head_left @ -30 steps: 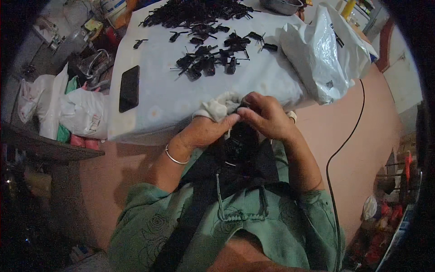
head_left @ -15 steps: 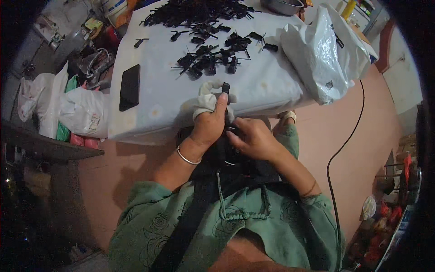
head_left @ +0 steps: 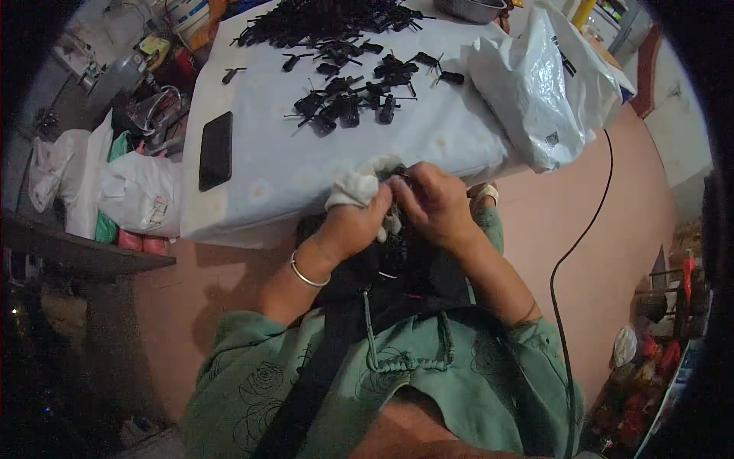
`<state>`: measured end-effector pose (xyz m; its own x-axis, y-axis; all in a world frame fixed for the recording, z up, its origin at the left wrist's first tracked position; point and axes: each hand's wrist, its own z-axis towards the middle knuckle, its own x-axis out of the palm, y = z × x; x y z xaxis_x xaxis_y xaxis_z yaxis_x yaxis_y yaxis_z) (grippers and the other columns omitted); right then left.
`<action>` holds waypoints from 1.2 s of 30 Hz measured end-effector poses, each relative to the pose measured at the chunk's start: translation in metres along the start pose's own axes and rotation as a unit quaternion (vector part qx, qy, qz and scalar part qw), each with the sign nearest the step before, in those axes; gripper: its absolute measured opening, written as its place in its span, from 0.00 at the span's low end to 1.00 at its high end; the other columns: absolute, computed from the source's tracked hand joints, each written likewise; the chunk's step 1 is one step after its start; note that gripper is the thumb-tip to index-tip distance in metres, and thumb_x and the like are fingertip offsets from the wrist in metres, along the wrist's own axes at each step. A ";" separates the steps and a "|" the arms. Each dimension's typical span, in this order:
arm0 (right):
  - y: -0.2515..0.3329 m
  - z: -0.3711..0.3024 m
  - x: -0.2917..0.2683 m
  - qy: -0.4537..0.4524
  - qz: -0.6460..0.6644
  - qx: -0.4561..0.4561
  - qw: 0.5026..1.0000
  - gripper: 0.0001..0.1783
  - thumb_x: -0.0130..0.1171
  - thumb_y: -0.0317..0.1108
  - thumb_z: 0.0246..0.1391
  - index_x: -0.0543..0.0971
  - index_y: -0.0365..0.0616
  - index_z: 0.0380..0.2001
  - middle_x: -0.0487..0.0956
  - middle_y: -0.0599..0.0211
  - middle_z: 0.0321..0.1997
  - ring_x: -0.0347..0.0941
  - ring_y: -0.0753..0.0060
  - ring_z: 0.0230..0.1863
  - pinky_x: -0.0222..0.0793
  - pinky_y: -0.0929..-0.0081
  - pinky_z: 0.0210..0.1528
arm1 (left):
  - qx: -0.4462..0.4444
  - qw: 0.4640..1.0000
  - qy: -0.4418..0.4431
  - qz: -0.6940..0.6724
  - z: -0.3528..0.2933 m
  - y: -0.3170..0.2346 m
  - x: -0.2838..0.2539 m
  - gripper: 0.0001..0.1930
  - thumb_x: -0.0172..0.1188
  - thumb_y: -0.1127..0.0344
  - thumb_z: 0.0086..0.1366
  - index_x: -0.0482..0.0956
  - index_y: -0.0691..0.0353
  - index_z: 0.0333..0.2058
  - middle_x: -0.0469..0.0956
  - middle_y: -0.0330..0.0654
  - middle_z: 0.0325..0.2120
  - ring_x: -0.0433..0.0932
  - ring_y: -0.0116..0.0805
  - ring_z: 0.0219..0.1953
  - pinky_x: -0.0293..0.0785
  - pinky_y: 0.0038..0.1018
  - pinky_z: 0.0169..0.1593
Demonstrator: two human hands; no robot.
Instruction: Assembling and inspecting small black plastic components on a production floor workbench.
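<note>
My left hand (head_left: 353, 220), its fingers covered by white glove cloth (head_left: 355, 188), is closed on a small black plastic part (head_left: 399, 170) near the table's front edge. My right hand (head_left: 437, 205) is bare and pinches at the same part from the right, its fingertips meeting my left thumb. Most of the part is hidden between the fingers. Below the hands, more dark pieces (head_left: 394, 249) show over my lap, too dim to make out. Similar black parts with thin stems (head_left: 349, 111) lie loose on the white-covered table (head_left: 260, 153).
Farther back rises a big heap of black parts (head_left: 306, 24), with a metal bowl (head_left: 474, 9) beside it. A black phone (head_left: 215, 151) lies at the left, a white plastic bag (head_left: 520, 99) at the right. A black cable (head_left: 581, 237) hangs to the right.
My right hand has moved up and forward to the part's upper end. The part, upright above my left thumb before, is now mostly covered by fingers.
</note>
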<state>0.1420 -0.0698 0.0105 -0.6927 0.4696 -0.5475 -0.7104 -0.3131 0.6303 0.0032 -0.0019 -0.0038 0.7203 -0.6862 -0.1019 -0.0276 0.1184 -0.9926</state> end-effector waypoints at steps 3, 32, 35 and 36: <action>-0.001 0.001 0.001 -0.008 -0.030 -0.011 0.999 0.11 0.59 0.35 0.44 0.70 0.40 0.23 0.70 0.58 0.19 0.68 0.55 0.19 0.63 0.68 0.20 | 0.074 0.996 -0.031 0.048 -0.004 0.002 0.001 0.14 0.47 0.70 0.61 0.64 0.65 0.46 0.73 0.36 0.27 0.71 0.22 0.23 0.69 0.18 0.23; -0.007 -0.008 0.000 0.070 0.203 0.174 0.961 0.11 0.50 0.35 0.54 0.72 0.37 0.27 0.71 0.71 0.21 0.64 0.83 0.25 0.61 0.83 0.30 | 0.216 0.961 -0.123 0.125 0.006 0.001 0.000 0.11 0.51 0.73 0.55 0.68 0.67 0.39 0.72 0.42 0.25 0.71 0.31 0.26 0.69 0.26 0.30; -0.012 -0.009 -0.006 0.105 0.173 0.150 0.968 0.10 0.53 0.33 0.52 0.74 0.36 0.31 0.75 0.69 0.24 0.67 0.83 0.27 0.63 0.82 0.30 | 0.115 0.988 -0.100 -0.002 0.004 -0.007 -0.003 0.12 0.48 0.73 0.58 0.65 0.65 0.42 0.70 0.38 0.23 0.68 0.25 0.22 0.66 0.21 0.25; -0.013 -0.010 -0.011 0.129 0.152 0.139 0.970 0.09 0.55 0.32 0.50 0.74 0.36 0.31 0.76 0.68 0.25 0.68 0.82 0.27 0.64 0.82 0.30 | 0.027 0.993 -0.082 -0.085 0.001 -0.010 -0.003 0.12 0.47 0.73 0.59 0.64 0.64 0.43 0.70 0.38 0.23 0.67 0.23 0.21 0.64 0.18 0.23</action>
<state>0.1575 -0.0790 0.0030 -0.8983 0.1581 -0.4101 -0.4325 -0.1524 0.8887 0.0017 -0.0007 0.0067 0.8143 -0.5743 0.0839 0.1389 0.0524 -0.9889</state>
